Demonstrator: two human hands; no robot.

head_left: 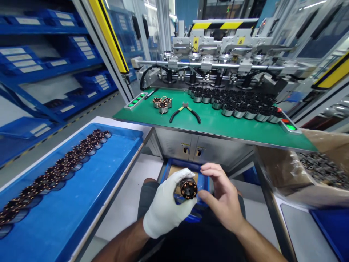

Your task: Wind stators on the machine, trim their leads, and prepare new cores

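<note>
My left hand [169, 203], in a white glove, grips a wound motor stator [188, 188] between thumb and fingers above my lap. Copper windings and a dark centre show on its upturned end, and a thin wire end sticks out at its left. Bare and with fingers apart, my right hand [222, 196] is just right of the stator, its thumb close to it; whether they touch I cannot tell. Below both hands is a blue bin [170, 163] with a brown sheet inside, partly hidden by the hands.
On the green worktop [141, 116] lie cutting pliers [185, 109], a few copper-wound stators [163, 105] and many black-topped stators [240, 103]. Behind stands a winding machine [218, 54]. A blue tray [89, 189] with rows of wound stators is left; a cardboard box [308, 189] of parts is right.
</note>
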